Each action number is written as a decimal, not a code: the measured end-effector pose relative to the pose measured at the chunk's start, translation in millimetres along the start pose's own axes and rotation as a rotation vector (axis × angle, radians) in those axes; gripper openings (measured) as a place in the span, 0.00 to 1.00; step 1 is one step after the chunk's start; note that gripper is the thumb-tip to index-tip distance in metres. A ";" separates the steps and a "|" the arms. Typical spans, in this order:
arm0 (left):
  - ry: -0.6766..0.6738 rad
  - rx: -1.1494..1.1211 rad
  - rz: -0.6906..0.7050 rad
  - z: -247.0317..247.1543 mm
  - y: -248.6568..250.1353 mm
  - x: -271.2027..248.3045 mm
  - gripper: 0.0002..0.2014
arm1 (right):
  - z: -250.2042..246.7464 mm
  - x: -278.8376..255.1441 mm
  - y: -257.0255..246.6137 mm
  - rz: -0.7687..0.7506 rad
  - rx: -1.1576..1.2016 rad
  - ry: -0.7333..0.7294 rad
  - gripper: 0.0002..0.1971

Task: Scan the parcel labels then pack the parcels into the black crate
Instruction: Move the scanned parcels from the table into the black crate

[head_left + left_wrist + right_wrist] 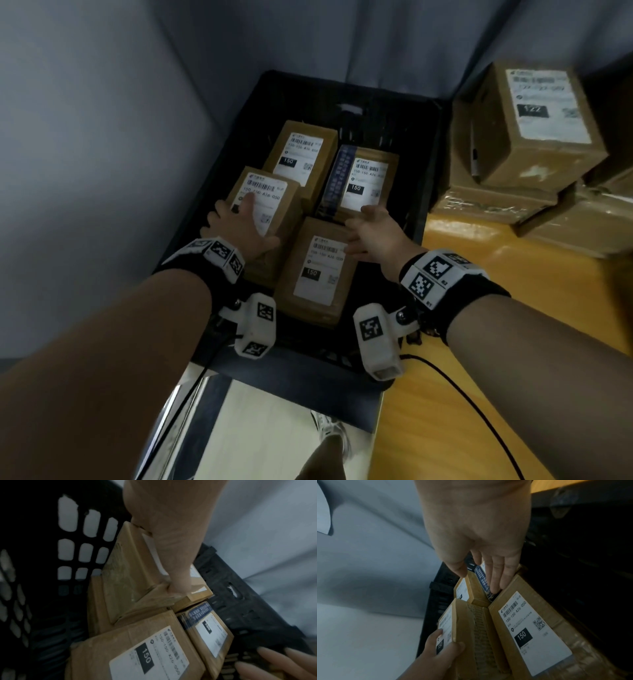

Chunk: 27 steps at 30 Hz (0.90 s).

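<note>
The black crate holds four brown parcels with white "150" labels. My left hand grips the near-left parcel, fingers on its label and thumb down its side. That parcel sits higher than its neighbours, with more cardboard under it. My right hand is open, and its straight fingers reach the gap between the near-right parcel and the far-right parcel, which has a blue tape strip. The far-left parcel lies flat behind.
A stack of larger cardboard boxes stands on the yellow table right of the crate. A grey wall runs close along the crate's left and far sides. Black cables trail from both wrists.
</note>
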<state>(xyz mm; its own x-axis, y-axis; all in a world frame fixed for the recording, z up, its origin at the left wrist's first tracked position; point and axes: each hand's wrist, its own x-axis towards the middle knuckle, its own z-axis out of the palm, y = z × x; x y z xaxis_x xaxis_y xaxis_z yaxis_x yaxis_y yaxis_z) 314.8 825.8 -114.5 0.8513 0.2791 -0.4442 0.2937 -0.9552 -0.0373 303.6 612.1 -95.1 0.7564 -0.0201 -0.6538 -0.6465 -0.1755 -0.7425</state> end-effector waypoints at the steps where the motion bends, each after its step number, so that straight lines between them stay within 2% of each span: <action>1: 0.004 0.012 0.000 1.5 0.6 1.3 0.50 | 0.5 2.3 1.0 0.005 -0.008 0.004 0.27; 4: -0.005 0.051 0.037 1.3 4.9 0.5 0.48 | 1.6 6.6 0.4 0.010 -0.010 0.015 0.26; 7: 0.042 0.144 0.133 -5.5 13.6 -6.1 0.41 | -0.4 1.9 -3.9 0.004 -0.045 0.023 0.25; 9: 0.064 0.175 0.148 -13.4 21.8 -11.9 0.37 | -5.9 -5.3 -8.4 -0.028 -0.080 0.021 0.24; 13: 0.073 0.049 0.184 -33.4 47.5 -31.9 0.38 | -29.0 -24.3 -21.8 -0.099 -0.130 0.066 0.21; 17: 0.165 -0.042 0.288 -59.2 88.8 -59.5 0.33 | -69.7 -50.1 -39.6 -0.143 -0.100 0.103 0.17; 24: 0.151 -0.222 0.503 -99.7 180.0 -111.6 0.28 | -157.7 -101.9 -60.4 -0.289 -0.083 0.221 0.07; 27: 0.162 -0.262 0.593 -116.9 218.6 -138.3 0.29 | -197.9 -123.9 -59.8 -0.393 -0.111 0.281 0.06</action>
<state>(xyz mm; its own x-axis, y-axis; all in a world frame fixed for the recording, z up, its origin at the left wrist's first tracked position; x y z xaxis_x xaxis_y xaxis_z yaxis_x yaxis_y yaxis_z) 312.0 590.0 43.4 0.9497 -0.2552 -0.1814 -0.1658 -0.9014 0.4000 268.3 430.3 59.1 0.9483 -0.1930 -0.2518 -0.3041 -0.3268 -0.8948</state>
